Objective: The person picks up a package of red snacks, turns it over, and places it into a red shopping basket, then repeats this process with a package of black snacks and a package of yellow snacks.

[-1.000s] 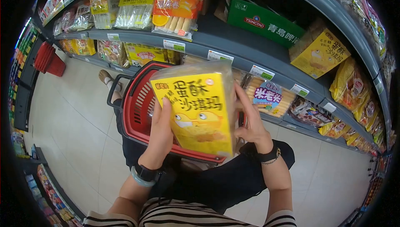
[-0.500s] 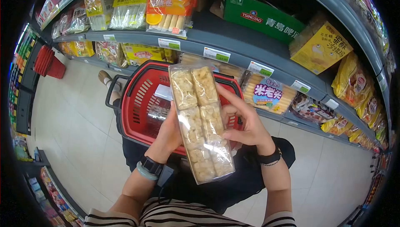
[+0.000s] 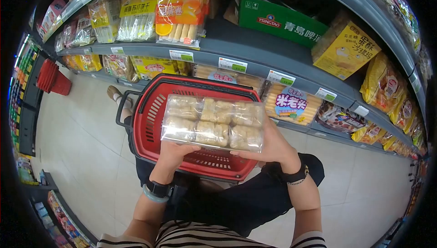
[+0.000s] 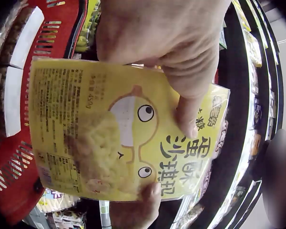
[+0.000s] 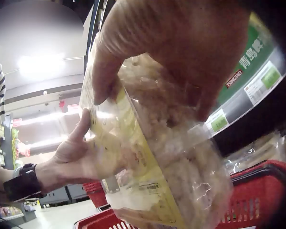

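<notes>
Both hands hold a pack of sachima [image 3: 211,122] over a red shopping basket [image 3: 157,94]. In the head view its clear side faces up, showing several wrapped pale pieces in rows. Its yellow printed face, with a cartoon character, fills the left wrist view [image 4: 119,129]. My left hand [image 3: 175,154] grips the near left edge, thumb along the edge and the other fingers hidden beneath. My right hand [image 3: 275,143] grips the right end, its thumb under the near edge. The right wrist view shows the right hand [image 5: 171,43] curled over the pack's end.
Shelves run along the far side, with a green beer carton [image 3: 282,20], a similar yellow sachima pack [image 3: 346,50] and bagged snacks [image 3: 180,11]. Rice rolls [image 3: 289,103] lie on the lower shelf. Stacked red baskets [image 3: 53,77] stand on the floor at left. The person's knees are by the basket.
Both hands have turned the pack: its yellow front faced up first, then a clear side stood lengthwise, and now that clear side lies crosswise. The basket stays in place.
</notes>
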`<state>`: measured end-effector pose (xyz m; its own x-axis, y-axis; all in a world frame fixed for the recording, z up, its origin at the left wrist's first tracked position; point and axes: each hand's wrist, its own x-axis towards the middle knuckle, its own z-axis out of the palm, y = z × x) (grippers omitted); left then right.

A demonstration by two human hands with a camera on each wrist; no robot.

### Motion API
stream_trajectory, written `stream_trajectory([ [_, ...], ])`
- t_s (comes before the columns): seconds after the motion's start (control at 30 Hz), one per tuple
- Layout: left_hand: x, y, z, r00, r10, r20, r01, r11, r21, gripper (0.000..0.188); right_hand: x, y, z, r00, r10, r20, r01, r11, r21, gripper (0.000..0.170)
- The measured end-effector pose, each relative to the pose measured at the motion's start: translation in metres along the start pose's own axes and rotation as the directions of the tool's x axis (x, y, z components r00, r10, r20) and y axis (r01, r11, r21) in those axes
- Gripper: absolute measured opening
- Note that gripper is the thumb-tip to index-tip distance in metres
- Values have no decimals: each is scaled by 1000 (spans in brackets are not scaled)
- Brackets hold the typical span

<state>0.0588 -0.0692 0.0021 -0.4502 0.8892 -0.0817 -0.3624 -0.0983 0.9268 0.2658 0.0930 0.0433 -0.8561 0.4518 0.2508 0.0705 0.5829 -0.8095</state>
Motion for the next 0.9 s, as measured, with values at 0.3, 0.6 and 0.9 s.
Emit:
stream_trajectory([
  [0.3, -1, 1, 2, 994, 89, -70, -79, 988, 133, 84, 6, -2, 9, 990, -51, -133, 98, 919, 382, 116],
  [0.6, 7, 35, 48, 808, 526, 265, -440, 238, 866, 79, 5, -22, -10, 961, -222, -163, 163, 936, -313, 107],
  [0.9, 18, 44, 50, 877, 259, 406, -481, 497, 722, 99, 3, -8, 0, 974, -90, -209, 87, 996, -23, 93],
])
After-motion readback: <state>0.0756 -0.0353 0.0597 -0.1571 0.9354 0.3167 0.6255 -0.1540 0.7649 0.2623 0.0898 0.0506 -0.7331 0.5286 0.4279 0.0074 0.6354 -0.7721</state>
